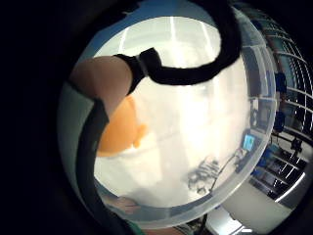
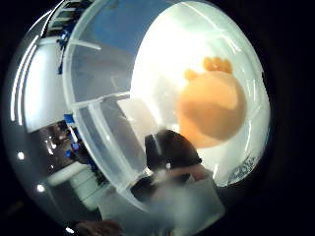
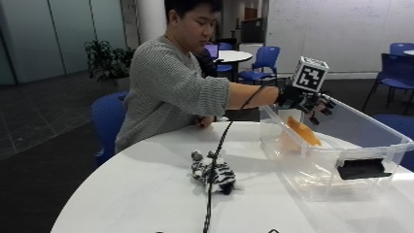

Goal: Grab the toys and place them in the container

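In the outside view my gloved right hand [image 3: 309, 103] hovers over the near end of a clear plastic container [image 3: 323, 171], fingers spread and hanging down, holding nothing. An orange soft toy [image 3: 301, 131] lies inside the container just below the hand, leaning on its wall. Both palm views look down into the container [image 1: 264, 98] [image 2: 98, 132] and show the orange toy [image 1: 120, 129] [image 2: 211, 110] apart from the fingers. A black-and-white striped zebra toy [image 3: 213, 174] lies on the white table [image 3: 129, 194] left of the container, and shows faintly through the wall [image 1: 204, 175].
The container has a black latch handle [image 3: 360, 168] on its near end. A black cable [image 3: 216, 160] runs from the glove down across the table past the zebra. The person's bare left hand [image 3: 206, 121] rests on the table's far edge. Blue chairs stand behind.
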### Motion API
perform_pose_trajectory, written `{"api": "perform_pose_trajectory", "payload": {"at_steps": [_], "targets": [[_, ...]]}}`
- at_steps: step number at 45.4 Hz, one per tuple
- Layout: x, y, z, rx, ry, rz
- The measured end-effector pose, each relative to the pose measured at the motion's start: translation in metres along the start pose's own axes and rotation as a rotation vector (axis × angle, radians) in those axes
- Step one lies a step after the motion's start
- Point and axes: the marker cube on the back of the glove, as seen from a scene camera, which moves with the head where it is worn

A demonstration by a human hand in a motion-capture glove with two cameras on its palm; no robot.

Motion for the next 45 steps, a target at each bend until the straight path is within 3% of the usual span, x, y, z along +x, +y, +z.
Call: {"api": "perform_pose_trajectory", "payload": {"at_steps": [7,14,18,23,33,45], "targets": [[0.017,0.03,-0.036,0.133,0.159,0.137],[0.031,0.106,-0.1,0.259,-0.154,0.035],[0.069,0.171,-0.119,0.307,-0.163,-0.031],[0.127,0.239,-0.11,0.367,0.149,-0.11],[0.183,0.329,-0.094,0.408,-0.022,0.153],[0.213,0.361,-0.058,0.416,-0.023,0.203]]}}
